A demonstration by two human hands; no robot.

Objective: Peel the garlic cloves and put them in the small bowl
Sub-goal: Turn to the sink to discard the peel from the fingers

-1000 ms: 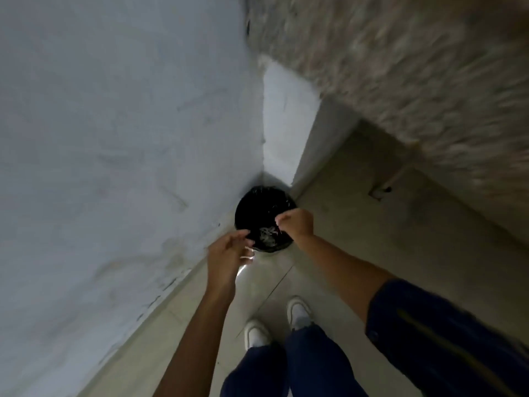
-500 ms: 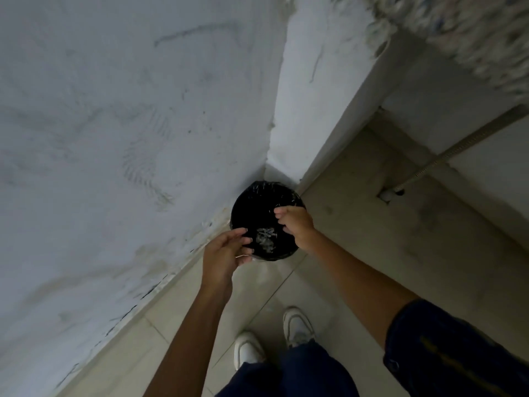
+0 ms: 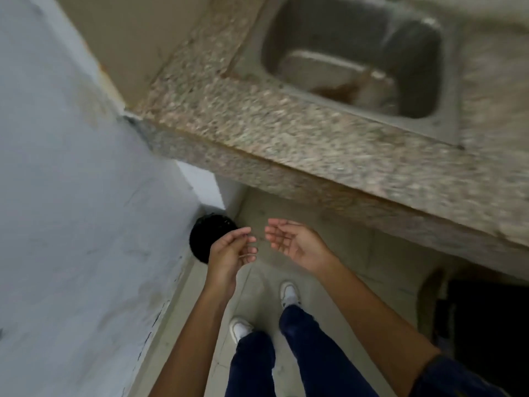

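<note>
Both hands are hanging empty, fingers relaxed: left hand [image 3: 232, 255] beside a black bin [image 3: 207, 236], right hand [image 3: 294, 243] palm-up. No garlic showing; cloves likely handle light, papery-skinned, slippery.

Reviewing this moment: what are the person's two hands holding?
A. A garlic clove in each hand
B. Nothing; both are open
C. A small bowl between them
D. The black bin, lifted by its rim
B: the left hand and right hand hang with relaxed fingers and nothing in them, beside the black bin on the floor.
</note>
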